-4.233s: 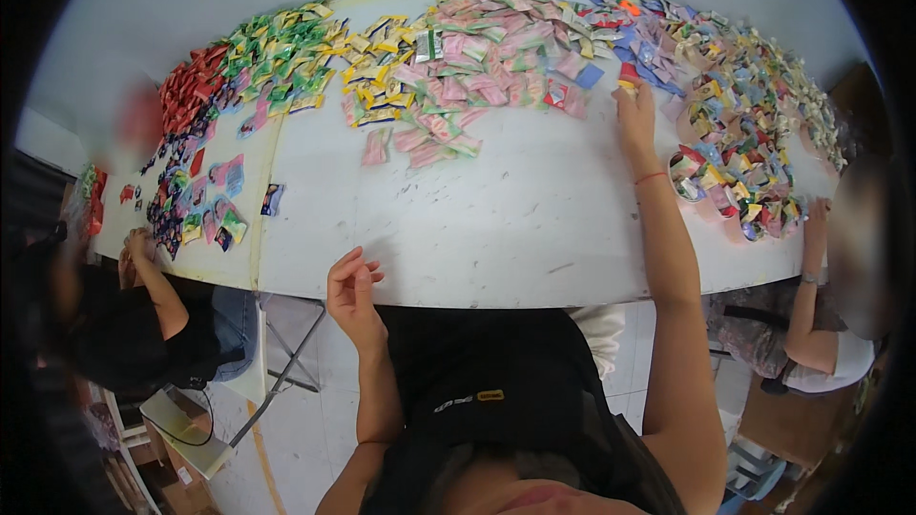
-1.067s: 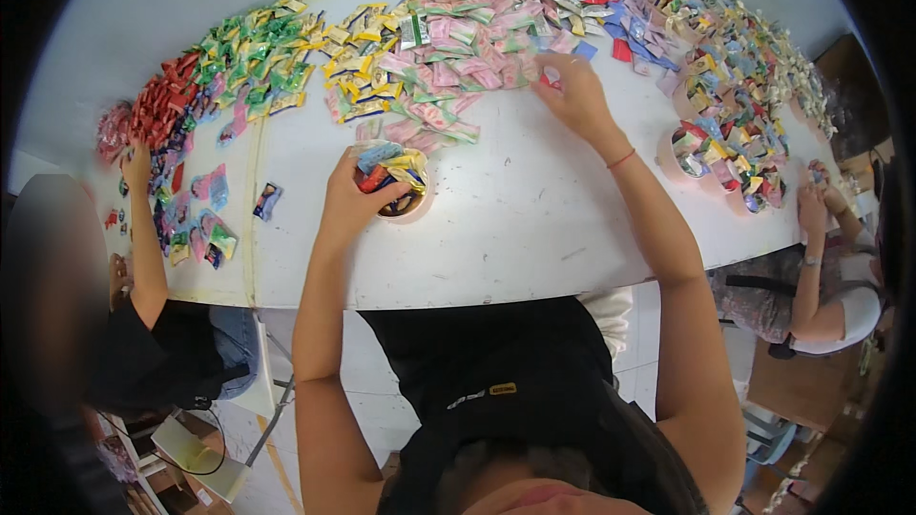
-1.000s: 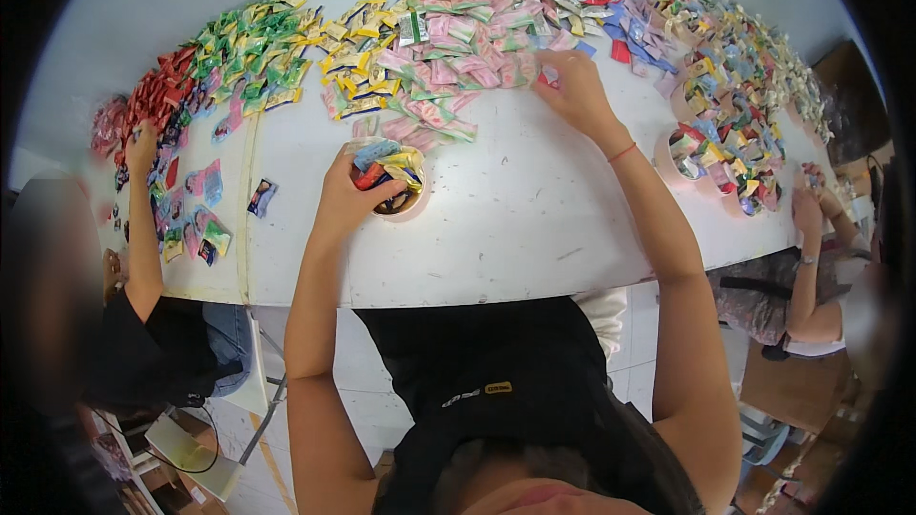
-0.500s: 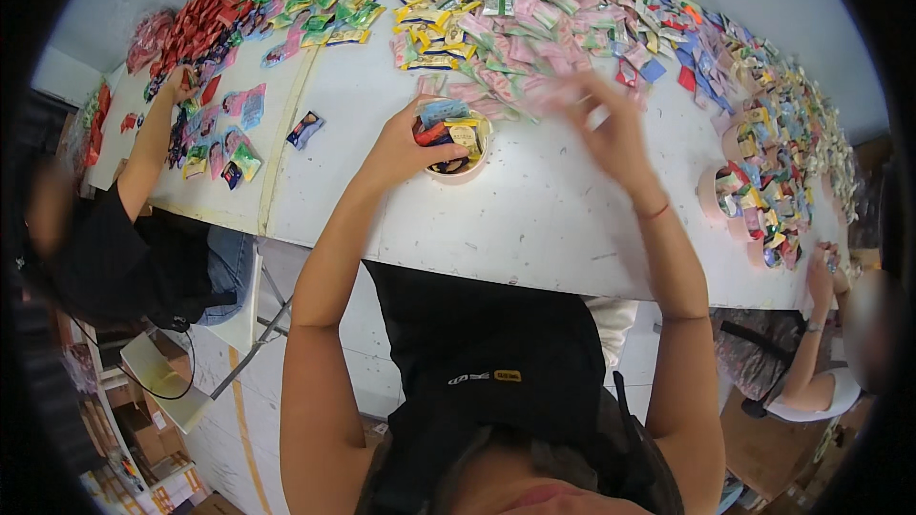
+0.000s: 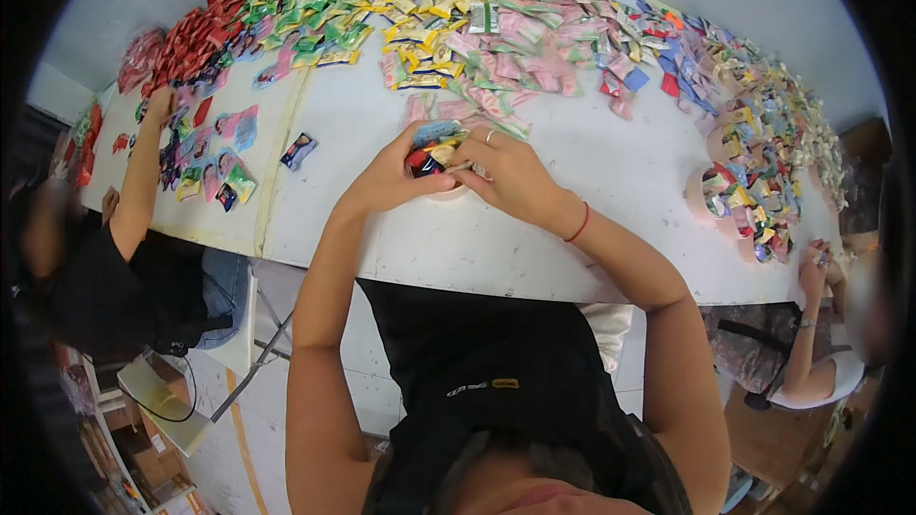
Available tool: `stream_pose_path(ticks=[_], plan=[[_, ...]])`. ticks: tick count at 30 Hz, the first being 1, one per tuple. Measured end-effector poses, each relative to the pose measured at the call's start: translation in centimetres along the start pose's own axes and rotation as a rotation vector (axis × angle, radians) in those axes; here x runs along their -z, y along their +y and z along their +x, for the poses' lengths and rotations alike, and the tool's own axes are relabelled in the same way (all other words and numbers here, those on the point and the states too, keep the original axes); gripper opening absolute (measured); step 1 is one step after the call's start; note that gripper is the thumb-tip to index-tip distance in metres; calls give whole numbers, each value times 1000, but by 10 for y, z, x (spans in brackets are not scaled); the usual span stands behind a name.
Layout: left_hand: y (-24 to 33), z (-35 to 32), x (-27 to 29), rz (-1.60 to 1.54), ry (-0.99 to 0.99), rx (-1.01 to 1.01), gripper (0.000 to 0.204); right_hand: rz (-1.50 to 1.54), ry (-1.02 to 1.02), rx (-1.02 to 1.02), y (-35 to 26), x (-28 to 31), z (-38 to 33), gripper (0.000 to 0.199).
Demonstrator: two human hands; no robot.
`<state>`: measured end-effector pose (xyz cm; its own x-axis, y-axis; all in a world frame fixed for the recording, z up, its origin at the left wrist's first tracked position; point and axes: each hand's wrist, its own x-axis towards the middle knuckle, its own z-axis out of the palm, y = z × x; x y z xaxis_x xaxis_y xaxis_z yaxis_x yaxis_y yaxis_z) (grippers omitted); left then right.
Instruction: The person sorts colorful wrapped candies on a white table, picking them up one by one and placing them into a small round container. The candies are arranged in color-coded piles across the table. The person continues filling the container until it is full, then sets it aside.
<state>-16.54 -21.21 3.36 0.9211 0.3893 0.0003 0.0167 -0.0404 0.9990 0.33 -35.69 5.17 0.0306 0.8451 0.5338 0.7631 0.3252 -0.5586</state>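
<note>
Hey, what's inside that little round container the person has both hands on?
The round container holds small packets: blue, yellow, red and dark ones show on top. The left hand and right hand cover its sides, so anything deeper inside is hidden.

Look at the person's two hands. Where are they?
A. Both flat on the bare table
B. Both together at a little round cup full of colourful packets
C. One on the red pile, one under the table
B: the left hand and the right hand meet at the small round cup, which is full of colourful packets, on the white table.
</note>
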Motion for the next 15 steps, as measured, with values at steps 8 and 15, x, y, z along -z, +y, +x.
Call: stream_pose_path(ticks=[8, 15], plan=[[-10, 6, -6, 37, 137, 0, 59, 190, 45, -147, 28, 37, 9, 19], [-7, 12, -12, 75, 144, 3, 53, -773, 439, -632, 253, 195, -33, 41]])
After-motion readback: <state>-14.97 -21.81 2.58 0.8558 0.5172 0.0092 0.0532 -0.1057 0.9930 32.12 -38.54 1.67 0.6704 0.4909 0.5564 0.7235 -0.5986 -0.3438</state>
